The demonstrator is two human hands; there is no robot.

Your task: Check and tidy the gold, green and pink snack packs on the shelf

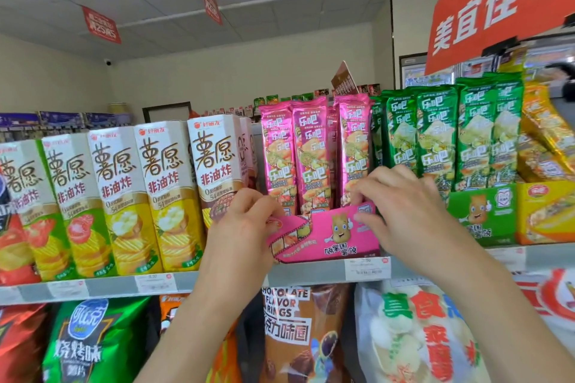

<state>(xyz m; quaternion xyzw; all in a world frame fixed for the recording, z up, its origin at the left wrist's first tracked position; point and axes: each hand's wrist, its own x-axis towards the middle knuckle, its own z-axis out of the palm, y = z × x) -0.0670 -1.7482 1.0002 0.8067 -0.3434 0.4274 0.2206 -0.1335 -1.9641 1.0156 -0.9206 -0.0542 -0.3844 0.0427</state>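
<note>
Tall pink snack packs (308,149) stand upright in a pink display box (326,236) on the top shelf. My left hand (245,221) grips the box's left front corner. My right hand (401,205) holds the box's right front edge, its fingers curled over the rim at the foot of the rightmost pink pack. Green snack packs (435,130) stand in a green display box (482,214) just to the right. Gold snack packs (547,140) lean to the left in a yellow display box (544,211) at the far right.
Tall potato chip cartons (124,196) fill the shelf left of the pink box. The grey shelf edge (311,272) carries price tags. Large snack bags (298,333) hang on the shelf below. A red store sign (497,6) hangs at upper right.
</note>
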